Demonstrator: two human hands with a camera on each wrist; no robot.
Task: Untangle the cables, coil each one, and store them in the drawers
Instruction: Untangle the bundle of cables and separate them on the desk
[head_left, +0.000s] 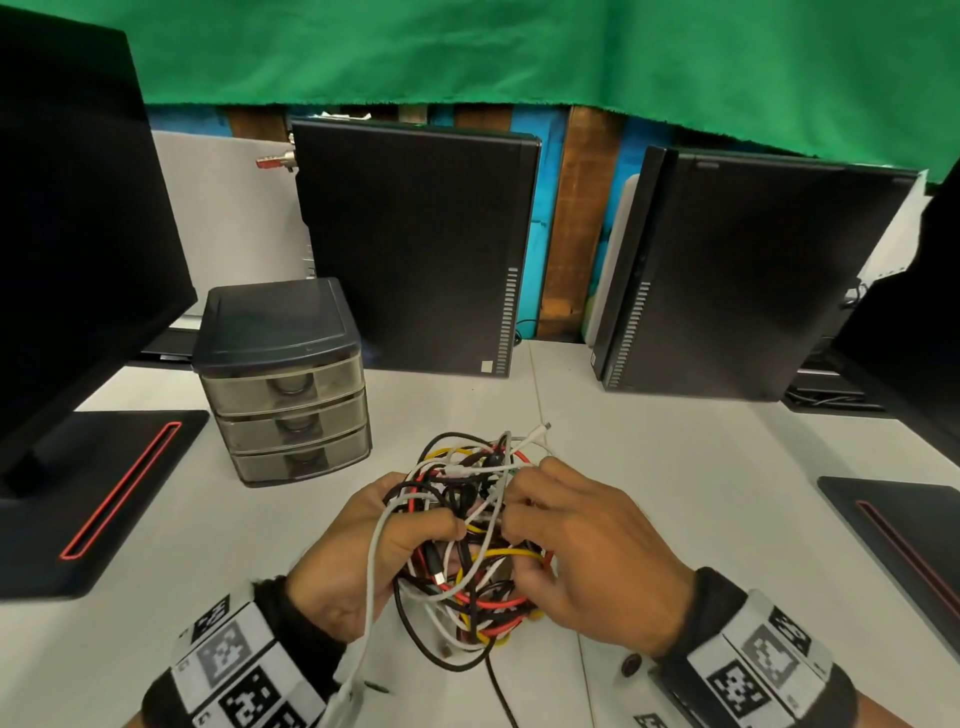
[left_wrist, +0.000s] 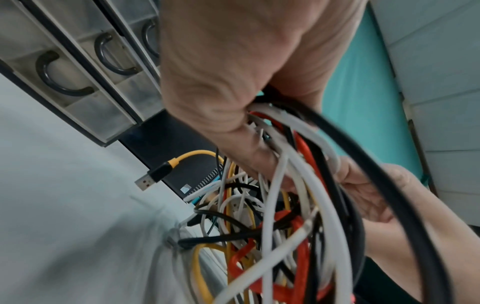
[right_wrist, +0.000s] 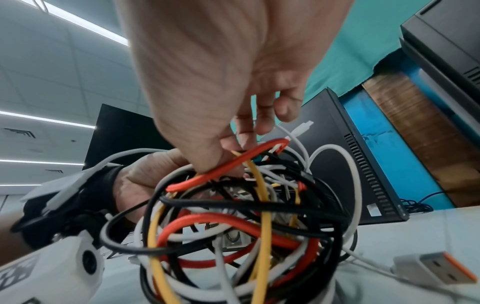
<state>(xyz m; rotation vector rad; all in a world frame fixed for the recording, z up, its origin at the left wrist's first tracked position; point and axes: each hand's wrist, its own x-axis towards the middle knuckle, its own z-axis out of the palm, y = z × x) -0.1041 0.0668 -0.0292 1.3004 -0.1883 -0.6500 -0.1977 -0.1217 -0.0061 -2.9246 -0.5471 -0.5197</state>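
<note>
Red, yellow, black and white cables (head_left: 470, 540) were one knotted ball above the desk (head_left: 675, 467). Left hand (head_left: 358, 561) gripped it; right hand (head_left: 587, 556) pinched strands. Drawers (head_left: 291, 415) stayed closed; nothing coiled.

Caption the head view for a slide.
Both hands, left hand and right hand, grip a multicoloured cable tangle beside closed drawers.

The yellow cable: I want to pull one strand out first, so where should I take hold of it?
Probably the yellow cable is best pinched just behind its black USB plug, coming from the drawer unit's side. That end sticks out free of the tangle, while its loops are threaded through other cables.
</note>
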